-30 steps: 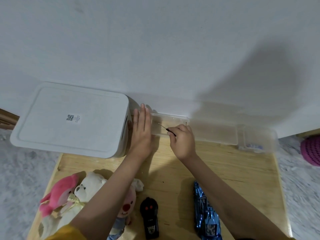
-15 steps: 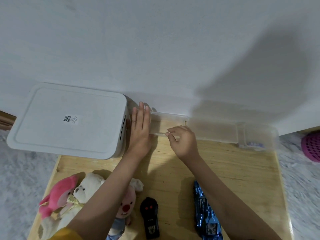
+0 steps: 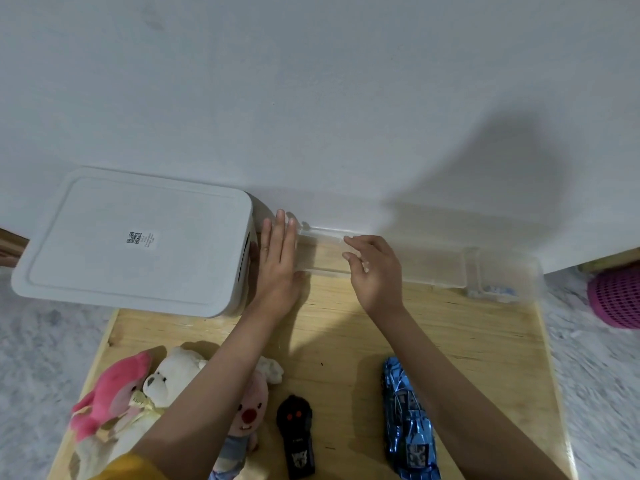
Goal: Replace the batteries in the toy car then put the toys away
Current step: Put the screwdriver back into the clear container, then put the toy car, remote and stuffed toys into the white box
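Two hands are at the far edge of the wooden tabletop [image 3: 450, 334], both at a long clear plastic box [image 3: 433, 263] lying against the wall. My left hand [image 3: 277, 268] lies flat, fingers straight, pressed against the box's left end beside the white lidded bin [image 3: 138, 240]; its grip is released. My right hand [image 3: 375, 271] rests over the box's front rim, fingers loosely curled, grasping nothing that I can make out. Nearer me, the blue toy car [image 3: 408, 424] lies apart from both hands, the black remote [image 3: 296, 434] to its left, then the plush toys [image 3: 145, 393].
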Available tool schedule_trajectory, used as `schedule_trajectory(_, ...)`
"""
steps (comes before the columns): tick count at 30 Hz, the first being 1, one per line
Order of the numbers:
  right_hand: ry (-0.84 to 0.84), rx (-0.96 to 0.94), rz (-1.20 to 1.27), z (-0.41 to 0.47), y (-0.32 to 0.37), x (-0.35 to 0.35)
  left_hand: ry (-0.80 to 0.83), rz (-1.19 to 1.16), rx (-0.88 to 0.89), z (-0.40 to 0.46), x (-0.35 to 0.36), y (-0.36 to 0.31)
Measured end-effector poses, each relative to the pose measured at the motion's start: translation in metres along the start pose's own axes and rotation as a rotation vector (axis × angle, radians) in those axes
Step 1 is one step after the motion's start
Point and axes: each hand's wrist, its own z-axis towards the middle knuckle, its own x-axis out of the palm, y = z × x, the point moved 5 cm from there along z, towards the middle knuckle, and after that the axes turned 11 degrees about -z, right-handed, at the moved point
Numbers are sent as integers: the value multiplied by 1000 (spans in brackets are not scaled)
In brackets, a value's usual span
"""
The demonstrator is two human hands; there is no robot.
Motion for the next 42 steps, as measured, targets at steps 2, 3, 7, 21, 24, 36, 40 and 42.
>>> schedule_trajectory(2,-11,15,-82,-2,-2,-1,-28,-29,10,-4,-1,1)
schedule_trajectory(3,-20,7,-128,-2,-3,-2,-42,-38,9,-7,-1,2)
schedule_trajectory(7,24,-30,-226,-7,-8,1,-37,-61,-10,-16,4,12)
schedule_trajectory(21,263,-81,-279,-14,-10,22,71,-48,-37,-9,16,26)
schedule_trajectory(24,272,-83,-285,-15,-8,20,91,-44,-72,-9,15,26)
schedule_trajectory(36,335,149,-202,-22,18,-8,223,119,-243,-17,-15,-40)
schedule_trajectory(40,115,127,-68,-33,49,-41,41,-40,-105,-23,-48,-81)
schedule_trajectory(42,42,109,19,-35,69,-49,-76,-76,-41,-26,-74,-91)
